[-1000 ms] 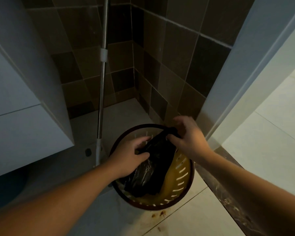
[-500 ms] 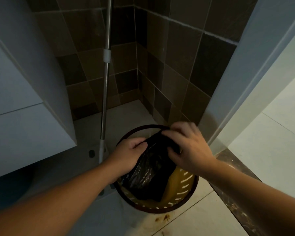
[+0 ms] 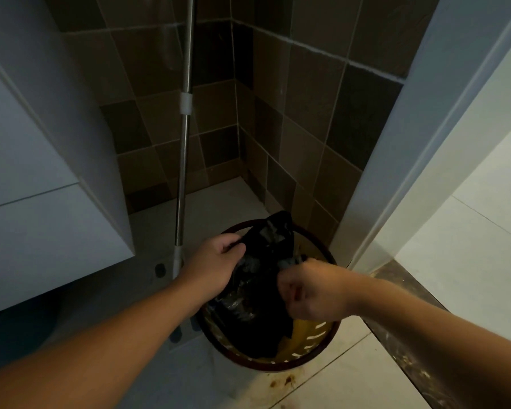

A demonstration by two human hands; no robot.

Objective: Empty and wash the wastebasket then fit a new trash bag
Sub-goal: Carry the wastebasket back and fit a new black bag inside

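A round wastebasket (image 3: 307,346) with a dark rim and slotted yellow wall stands on the floor in the tiled corner. A crumpled black trash bag (image 3: 260,278) hangs into it, its top corner sticking up past the far rim. My left hand (image 3: 216,264) grips the bag's left edge over the basket's left rim. My right hand (image 3: 310,290) is curled into a fist, pinching the bag's right edge above the basket's middle. The lower part of the bag and the basket's bottom are hidden.
A metal mop pole (image 3: 183,160) leans in the corner just left of the basket. A white cabinet (image 3: 42,202) overhangs the floor on the left. A white door frame (image 3: 396,160) and dark threshold strip (image 3: 407,305) lie to the right. Brown stains (image 3: 286,380) mark the floor.
My right hand has drawn back from the far rim toward me, closing into a fist on the bag's right edge. The bag is pulled wider between both hands. My left hand has hardly moved.
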